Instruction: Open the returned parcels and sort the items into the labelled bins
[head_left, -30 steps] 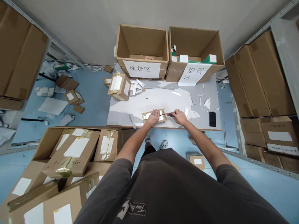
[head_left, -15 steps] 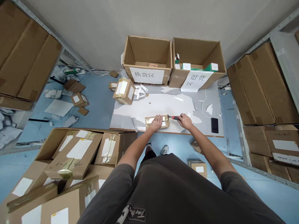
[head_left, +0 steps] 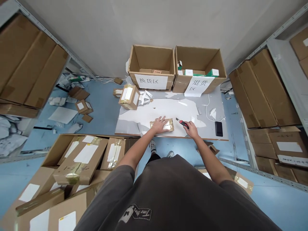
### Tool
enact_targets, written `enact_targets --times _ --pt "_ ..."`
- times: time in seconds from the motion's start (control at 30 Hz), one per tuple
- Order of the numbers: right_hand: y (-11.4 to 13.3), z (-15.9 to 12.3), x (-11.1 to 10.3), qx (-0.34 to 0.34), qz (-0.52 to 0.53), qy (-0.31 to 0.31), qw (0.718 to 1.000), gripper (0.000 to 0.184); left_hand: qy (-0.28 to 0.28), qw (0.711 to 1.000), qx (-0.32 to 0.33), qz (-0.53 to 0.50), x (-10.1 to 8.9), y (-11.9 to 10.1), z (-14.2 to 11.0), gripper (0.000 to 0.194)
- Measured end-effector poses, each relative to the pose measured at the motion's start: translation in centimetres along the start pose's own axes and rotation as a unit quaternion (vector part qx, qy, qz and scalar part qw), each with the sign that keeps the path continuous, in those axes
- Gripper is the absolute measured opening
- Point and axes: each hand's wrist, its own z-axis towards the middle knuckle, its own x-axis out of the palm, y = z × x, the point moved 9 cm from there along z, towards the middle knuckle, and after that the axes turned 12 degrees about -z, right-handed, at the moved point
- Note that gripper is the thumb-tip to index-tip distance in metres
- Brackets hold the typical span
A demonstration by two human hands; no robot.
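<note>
A small flat cardboard parcel (head_left: 168,125) wrapped in shiny tape lies near the front edge of the grey table (head_left: 216,99). My left hand (head_left: 158,124) rests flat on its left part, fingers spread. My right hand (head_left: 192,130) is closed round the handle of a red and black utility knife (head_left: 182,122), whose blade end points up-left, just clear of the parcel's right end.
Two open labelled cartons (head_left: 152,67) (head_left: 199,69) stand at the table's back. A taped box (head_left: 128,96) sits back left, a black phone (head_left: 218,128) and white cable at right. Parcels fill a big carton (head_left: 79,157) on the floor at left. Shelves of boxes flank both sides.
The knife has drawn away from the parcel's right end to the right and turned up-left. My left hand has spread flat on the parcel. The camera has tilted slightly.
</note>
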Motion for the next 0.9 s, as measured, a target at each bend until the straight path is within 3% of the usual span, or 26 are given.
enact_targets --times 0.1,0.17,0.3,0.4,0.5,0.57,0.6,0.67,0.77,0.83,0.9 --pt "1.8 0.6 -0.3 0.016 -0.003 -0.024 1.0 0.049 0.08 0.996 0.037 0.015 0.5 0.3 -0.6 0.113" --pt "2.9 1.2 -0.5 0.036 -0.027 -0.034 0.998 0.052 0.092 0.995 0.013 0.024 0.6 1.0 -0.4 0.115" --pt "4.8 2.3 -0.9 0.067 -0.016 -0.068 0.995 0.056 0.015 0.993 -0.12 0.013 0.3 2.2 1.1 0.112" --pt "5.4 2.8 -1.2 0.078 0.038 -0.101 0.991 0.056 -0.061 0.97 -0.237 -0.003 -0.2 3.0 1.8 0.103" --pt "5.3 3.0 -0.9 0.095 0.057 -0.098 0.989 0.056 -0.071 0.951 -0.299 -0.023 -0.8 4.3 1.9 0.086" --pt "5.2 3.1 -0.5 0.105 0.049 -0.083 0.99 0.057 -0.061 0.96 -0.273 -0.01 -1.7 4.9 1.9 0.076" --pt "5.1 3.1 -0.4 0.109 0.05 -0.08 0.99 0.057 -0.055 0.972 -0.229 0.009 -2.2 4.8 1.9 0.072" --pt "4.9 3.1 -0.4 0.115 0.069 -0.087 0.987 0.057 -0.008 0.995 -0.085 0.052 -2.4 3.7 1.9 0.073" --pt "4.6 3.0 -0.5 0.124 0.123 -0.106 0.979 0.058 0.093 0.989 0.087 0.077 -0.9 2.0 0.7 0.083" --pt "4.5 3.1 -0.4 0.132 0.154 -0.111 0.973 0.059 0.119 0.984 0.109 0.081 -0.3 1.7 0.2 0.087" --pt "4.2 3.2 -0.3 0.143 0.178 -0.111 0.967 0.06 0.109 0.986 0.091 0.087 -0.2 1.6 0.4 0.088"
